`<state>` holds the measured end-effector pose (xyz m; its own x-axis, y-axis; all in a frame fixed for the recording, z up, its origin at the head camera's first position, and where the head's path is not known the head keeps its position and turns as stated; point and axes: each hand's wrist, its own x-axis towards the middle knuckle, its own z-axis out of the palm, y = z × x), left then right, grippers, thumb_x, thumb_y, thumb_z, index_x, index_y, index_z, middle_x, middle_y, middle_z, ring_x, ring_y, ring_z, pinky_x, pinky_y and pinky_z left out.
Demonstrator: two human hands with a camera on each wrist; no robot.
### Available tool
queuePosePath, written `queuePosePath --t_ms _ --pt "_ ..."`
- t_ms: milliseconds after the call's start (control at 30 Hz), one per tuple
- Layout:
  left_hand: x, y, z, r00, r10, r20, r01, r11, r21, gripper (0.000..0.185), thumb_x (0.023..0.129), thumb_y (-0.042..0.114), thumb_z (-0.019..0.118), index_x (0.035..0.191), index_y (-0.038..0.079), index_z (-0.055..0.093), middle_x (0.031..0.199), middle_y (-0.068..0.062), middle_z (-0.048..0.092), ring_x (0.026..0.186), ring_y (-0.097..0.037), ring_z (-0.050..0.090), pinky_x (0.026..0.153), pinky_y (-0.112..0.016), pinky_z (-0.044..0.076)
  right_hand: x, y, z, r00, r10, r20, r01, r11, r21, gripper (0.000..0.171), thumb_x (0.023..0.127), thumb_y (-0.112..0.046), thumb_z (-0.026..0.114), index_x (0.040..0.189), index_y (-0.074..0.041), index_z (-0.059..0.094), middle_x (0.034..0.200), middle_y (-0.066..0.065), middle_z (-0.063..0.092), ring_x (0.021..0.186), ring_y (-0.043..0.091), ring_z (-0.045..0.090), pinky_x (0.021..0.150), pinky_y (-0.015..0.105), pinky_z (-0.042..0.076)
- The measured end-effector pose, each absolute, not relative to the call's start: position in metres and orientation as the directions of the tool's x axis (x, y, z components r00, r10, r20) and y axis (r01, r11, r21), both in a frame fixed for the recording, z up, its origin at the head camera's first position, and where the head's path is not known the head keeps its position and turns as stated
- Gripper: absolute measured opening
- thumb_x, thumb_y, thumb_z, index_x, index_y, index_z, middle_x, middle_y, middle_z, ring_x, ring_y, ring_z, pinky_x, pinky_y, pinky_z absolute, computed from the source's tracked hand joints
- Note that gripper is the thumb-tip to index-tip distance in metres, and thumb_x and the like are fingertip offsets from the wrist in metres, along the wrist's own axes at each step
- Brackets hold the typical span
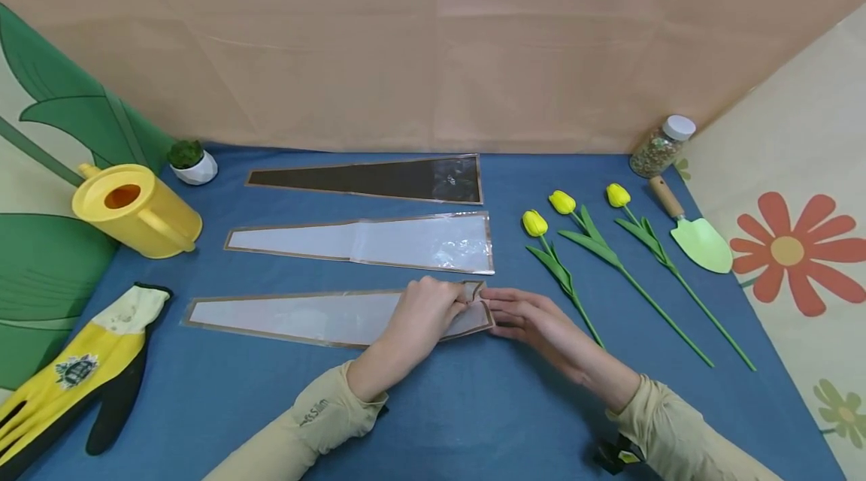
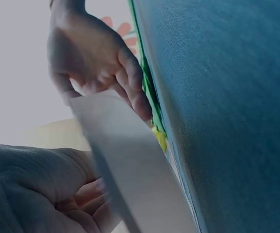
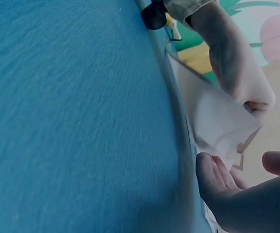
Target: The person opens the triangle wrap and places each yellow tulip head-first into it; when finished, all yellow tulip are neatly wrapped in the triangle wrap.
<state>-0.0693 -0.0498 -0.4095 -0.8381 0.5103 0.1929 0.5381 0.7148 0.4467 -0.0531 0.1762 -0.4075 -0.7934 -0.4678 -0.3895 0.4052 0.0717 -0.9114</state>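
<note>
Three long tapered flower sleeves with brown borders lie on the blue cloth. The nearest white sleeve (image 1: 291, 313) has its wide right end lifted and bent. My left hand (image 1: 422, 316) grips that end with curled fingers. Beside it, the fingers of my right hand (image 1: 541, 331) reach the sleeve's right edge, fairly straight; the right wrist view shows the thumb apart from them. A second white sleeve (image 1: 304, 242) lies flat behind, and farther back a black sleeve (image 1: 365, 179). Several yellow tulips, among them a front tulip (image 1: 534, 224), lie right of the sleeves.
On the left are a yellow watering can (image 1: 162, 218), a small potted plant (image 1: 196, 167) and a yellow-black glove (image 1: 101, 361). At the back right, a jar (image 1: 655, 154) with a white lid stands near a green trowel (image 1: 704, 244). A brown backdrop (image 1: 433, 52) rises behind.
</note>
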Motion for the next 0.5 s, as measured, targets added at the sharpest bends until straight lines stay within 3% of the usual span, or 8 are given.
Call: queuePosePath --t_ms 267,500 --pt "-0.0678 -0.0530 -0.4117 -0.846 0.468 0.255 0.522 0.632 0.572 0.006 0.092 0.004 0.083 0.087 0.006 0.081 0.077 -0.003 0.075 0.061 -0.014 0.066 0.057 -0.030 0.052 -0.0521 0.1822 -0.4116 -0.821 -0.424 -0.383 0.386 0.082 -0.919 0.052 0.113 -0.018 0.047 0.158 0.008 0.042 0.165 0.025 0.039 0.135 0.031 0.056 0.114 0.046 0.047" --pt "-0.0696 -0.0539 -0.4129 -0.842 0.463 0.277 0.531 0.618 0.580 0.008 0.089 -0.001 0.085 0.088 0.006 0.082 0.080 -0.005 0.077 0.065 -0.016 0.069 0.058 -0.030 0.053 -0.0497 0.1837 -0.4115 -0.832 -0.415 -0.369 0.354 0.116 -0.928 0.052 0.114 -0.021 0.049 0.159 0.004 0.043 0.165 0.023 0.038 0.137 0.033 0.056 0.114 0.044 0.047"
